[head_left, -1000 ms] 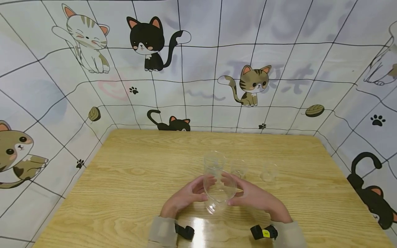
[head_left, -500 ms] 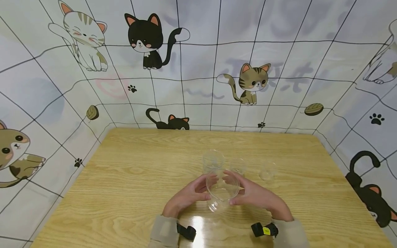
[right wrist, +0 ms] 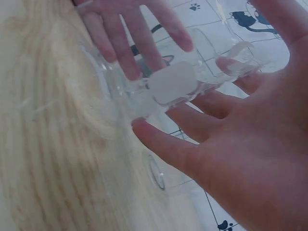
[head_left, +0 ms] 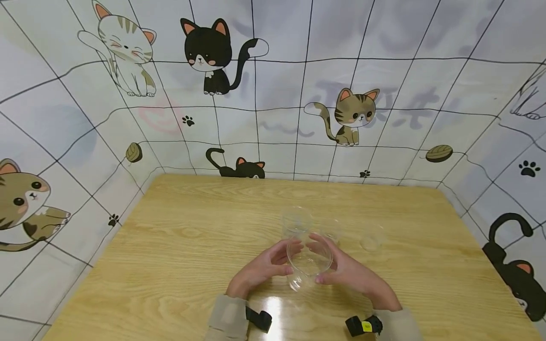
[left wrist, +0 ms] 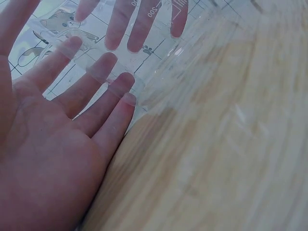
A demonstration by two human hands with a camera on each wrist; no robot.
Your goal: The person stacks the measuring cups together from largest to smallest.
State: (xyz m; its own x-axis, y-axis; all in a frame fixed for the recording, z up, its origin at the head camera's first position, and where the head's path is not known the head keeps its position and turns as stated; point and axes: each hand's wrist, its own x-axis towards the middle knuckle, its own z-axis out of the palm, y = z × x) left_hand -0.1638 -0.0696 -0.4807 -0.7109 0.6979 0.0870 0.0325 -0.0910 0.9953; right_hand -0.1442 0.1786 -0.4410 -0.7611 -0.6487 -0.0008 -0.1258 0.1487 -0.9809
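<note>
- Beaker (head_left: 308, 264), clear and wide-rimmed, is between the two hands near the front middle of the counter (head_left: 192, 237); it looks upright, but I cannot tell whether its base rests on the wood or sits just off it.
- The step in hand, as I judge it, is steadying or shifting this vessel with both hands at once; matched, gentle pressure from each side would serve best, since one hand pushing harder could tip it.
- A low hold on the body, clear of the rim, should give better control, and smooth walls like these may slip if the fingers barely touch.
- Left hand (head_left: 263, 267) has its fingers spread and fairly straight, thumb apart, with fingertips seemingly against the clear wall; it is not closed round anything.
- Right hand (head_left: 346, 270) faces it from the other side, fingers spread with only a slight bend, tips at the wall; how firmly either presses cannot be told.
- White printed markings (left wrist: 154, 12) show in the left wrist view, and a pale patch (right wrist: 173, 82) in the right, useful for judging which way the vessel is turned.
- Just behind stands a tall clear cup (head_left: 297, 220), so any forward move calls for care; two smaller clear vessels, one near (head_left: 331, 230) and one farther right (head_left: 372, 239), are beyond the right hand.
</note>
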